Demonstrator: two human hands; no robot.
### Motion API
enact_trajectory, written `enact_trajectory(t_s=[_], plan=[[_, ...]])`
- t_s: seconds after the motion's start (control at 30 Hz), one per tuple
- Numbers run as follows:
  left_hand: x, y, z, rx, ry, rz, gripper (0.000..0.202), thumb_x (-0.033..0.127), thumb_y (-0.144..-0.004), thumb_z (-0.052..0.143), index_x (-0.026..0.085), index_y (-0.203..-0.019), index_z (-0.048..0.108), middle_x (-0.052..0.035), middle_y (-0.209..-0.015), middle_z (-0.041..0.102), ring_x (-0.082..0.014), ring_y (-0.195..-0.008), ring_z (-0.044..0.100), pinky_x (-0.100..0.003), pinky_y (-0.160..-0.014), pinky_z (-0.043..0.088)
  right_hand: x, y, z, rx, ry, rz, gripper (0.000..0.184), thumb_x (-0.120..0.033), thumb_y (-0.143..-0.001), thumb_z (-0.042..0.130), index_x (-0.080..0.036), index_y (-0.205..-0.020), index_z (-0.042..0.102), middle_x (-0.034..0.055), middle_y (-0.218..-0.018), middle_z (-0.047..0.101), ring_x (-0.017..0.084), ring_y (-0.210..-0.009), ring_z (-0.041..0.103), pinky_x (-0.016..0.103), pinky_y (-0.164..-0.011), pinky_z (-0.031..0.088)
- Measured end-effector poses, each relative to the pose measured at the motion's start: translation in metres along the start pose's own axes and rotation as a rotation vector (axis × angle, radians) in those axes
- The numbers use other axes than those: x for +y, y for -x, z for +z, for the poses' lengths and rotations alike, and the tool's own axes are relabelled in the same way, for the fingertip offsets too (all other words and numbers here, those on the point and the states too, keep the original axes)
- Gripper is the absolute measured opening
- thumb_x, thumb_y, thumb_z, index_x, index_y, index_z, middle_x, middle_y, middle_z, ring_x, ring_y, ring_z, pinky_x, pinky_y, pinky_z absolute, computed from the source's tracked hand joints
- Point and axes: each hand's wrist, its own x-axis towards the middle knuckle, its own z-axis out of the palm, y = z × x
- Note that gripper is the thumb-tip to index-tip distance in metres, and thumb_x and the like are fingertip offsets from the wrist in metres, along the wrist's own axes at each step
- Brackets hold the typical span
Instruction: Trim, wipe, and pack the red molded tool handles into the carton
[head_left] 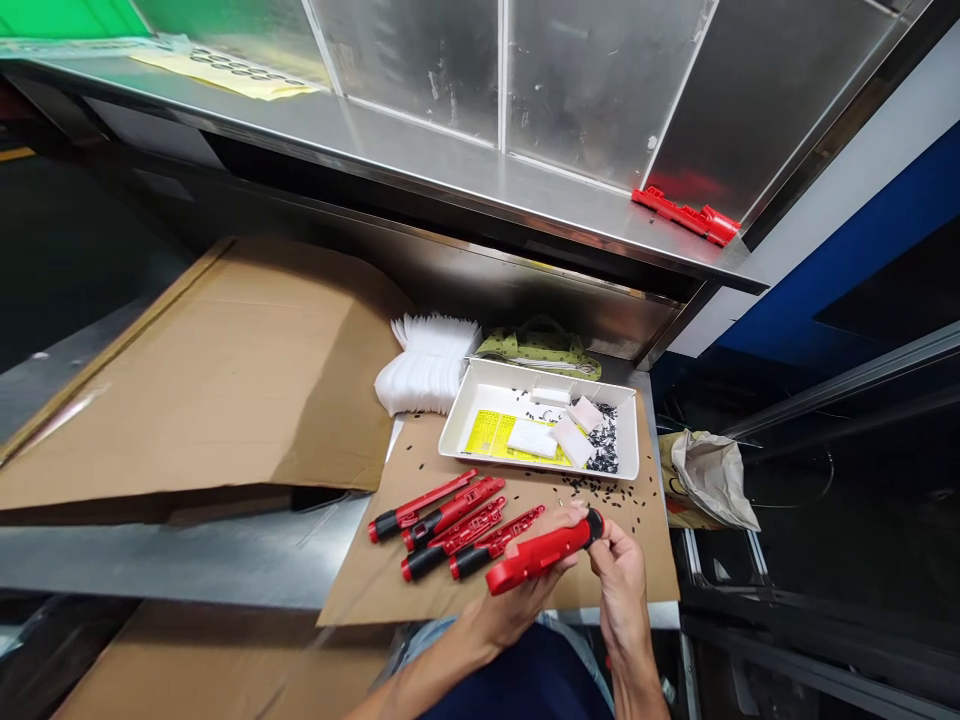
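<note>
A red plastic housing with a black end [544,550] is raised above the cardboard sheet, tilted up to the right. My left hand [529,590] is closed around it from below. At its black end, the fingers of my right hand [619,560] are pinched against the rim; whether they hold a small part there is hidden. To the left, several similar red and black housings [457,515] lie side by side on the cardboard sheet [405,590]. Small black pieces [600,490] are scattered just beyond my hands.
A white tray [450,430] holds black pieces, pale blocks and a yellow printed sheet. Behind it are a white stack of sheets [424,365] and a green bag [540,345]. A large cardboard box [187,380] stands left. Another red housing [686,215] rests on the metal shelf [450,170].
</note>
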Motion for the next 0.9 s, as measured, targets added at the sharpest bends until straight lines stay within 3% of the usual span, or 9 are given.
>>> enact_trajectory(t_s=[0.17, 0.27, 0.37, 0.5, 0.63, 0.73, 0.9], plan=[[0.002, -0.006, 0.001, 0.008, -0.012, 0.070, 0.046, 0.055, -0.085, 0.063, 0.025, -0.118, 0.068, -0.0095, -0.115, 0.073, -0.0334, -0.128, 0.054, -0.051, -0.114, 0.037, -0.004, 0.006, -0.009, -0.037, 0.037, -0.016, 0.033, -0.051, -0.073, 0.073, -0.019, -0.076, 0.066, -0.0044, -0.064, 0.045, 0.011, -0.058, 0.036, 0.023, -0.056, 0.034], [0.003, -0.015, -0.001, 0.064, 0.241, -0.014, 0.063, 0.064, -0.079, 0.067, 0.019, -0.123, 0.064, -0.0122, -0.118, 0.072, -0.0340, -0.125, 0.058, -0.051, -0.112, 0.040, -0.005, 0.007, -0.020, 0.009, 0.109, -0.066, 0.035, -0.053, -0.076, 0.071, -0.019, -0.085, 0.070, -0.0027, -0.070, 0.047, 0.012, -0.063, 0.040, 0.024, -0.059, 0.036], [0.007, -0.022, -0.005, 0.095, 0.491, -0.125, 0.070, 0.062, -0.072, 0.075, 0.016, -0.124, 0.062, -0.0147, -0.118, 0.071, -0.0347, -0.123, 0.060, -0.051, -0.108, 0.045, -0.007, 0.008, -0.028, 0.089, 0.198, -0.138, 0.037, -0.056, -0.078, 0.069, -0.019, -0.080, 0.071, -0.0006, -0.074, 0.050, 0.014, -0.067, 0.044, 0.025, -0.060, 0.038], [0.013, -0.024, -0.007, 0.102, 0.608, -0.179, 0.071, 0.058, -0.069, 0.081, 0.016, -0.123, 0.061, -0.0149, -0.117, 0.072, -0.0341, -0.123, 0.060, -0.050, -0.108, 0.046, -0.014, 0.013, -0.024, 0.069, 0.269, -0.190, 0.037, -0.055, -0.084, 0.064, -0.019, -0.078, 0.072, 0.0018, -0.077, 0.053, 0.015, -0.071, 0.047, 0.025, -0.062, 0.038], [0.013, -0.022, -0.004, 0.100, 0.599, -0.155, 0.068, 0.056, -0.070, 0.080, 0.016, -0.122, 0.062, -0.0148, -0.119, 0.071, -0.0337, -0.123, 0.060, -0.049, -0.107, 0.047, -0.017, 0.017, -0.007, 0.049, 0.237, -0.182, 0.034, -0.053, -0.079, 0.071, -0.021, -0.090, 0.075, 0.0034, -0.091, 0.053, 0.017, -0.083, 0.052, 0.025, -0.067, 0.043], [0.009, -0.019, -0.002, 0.088, 0.517, -0.078, 0.064, 0.056, -0.073, 0.078, 0.016, -0.121, 0.064, -0.0153, -0.120, 0.071, -0.0335, -0.122, 0.060, -0.048, -0.107, 0.046, -0.013, 0.016, 0.004, 0.013, 0.139, -0.131, 0.037, -0.052, -0.076, 0.074, -0.021, -0.096, 0.076, 0.0059, -0.107, 0.056, 0.021, -0.100, 0.055, 0.027, -0.080, 0.048], [-0.002, -0.016, 0.000, 0.056, 0.334, 0.021, 0.061, 0.059, -0.075, 0.074, 0.016, -0.118, 0.066, -0.0150, -0.118, 0.071, -0.0339, -0.124, 0.058, -0.048, -0.109, 0.043, -0.006, 0.015, 0.014, -0.101, -0.140, 0.007, 0.039, -0.051, -0.077, 0.073, -0.022, -0.103, 0.076, 0.0082, -0.126, 0.060, 0.026, -0.122, 0.052, 0.039, -0.109, 0.038]])
